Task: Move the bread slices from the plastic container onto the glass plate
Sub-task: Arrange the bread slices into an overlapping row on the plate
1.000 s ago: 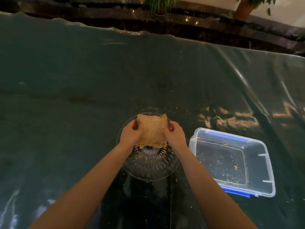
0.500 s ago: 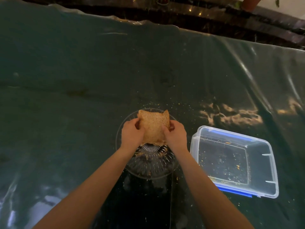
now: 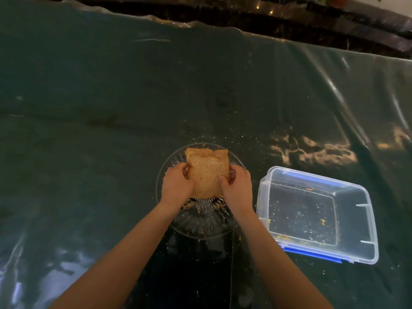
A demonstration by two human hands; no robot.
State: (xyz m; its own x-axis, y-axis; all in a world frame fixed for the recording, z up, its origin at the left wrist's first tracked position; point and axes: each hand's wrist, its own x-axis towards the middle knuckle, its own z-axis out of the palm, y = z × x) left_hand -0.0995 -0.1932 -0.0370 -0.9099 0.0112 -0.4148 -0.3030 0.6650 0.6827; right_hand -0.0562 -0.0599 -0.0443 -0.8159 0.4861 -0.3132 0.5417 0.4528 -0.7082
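A stack of brown bread slices point(image 3: 206, 169) is held over the far half of the round glass plate point(image 3: 200, 226). My left hand point(image 3: 176, 185) grips its left side and my right hand point(image 3: 236, 188) grips its right side. Whether the stack's underside touches the plate is hidden by my hands. The clear plastic container point(image 3: 365, 221) with blue clips sits just right of the plate, holding only crumbs.
A dark, glossy plastic sheet point(image 3: 111, 108) covers the table, wrinkled toward the right. Crumbs lie scattered around the plate and container. A dark ledge point(image 3: 289, 16) runs along the far edge of the table.
My hands and the bread stack have hardly shifted over the plate. The camera has tilted down a little, so the far ledge and plants slid out of view.
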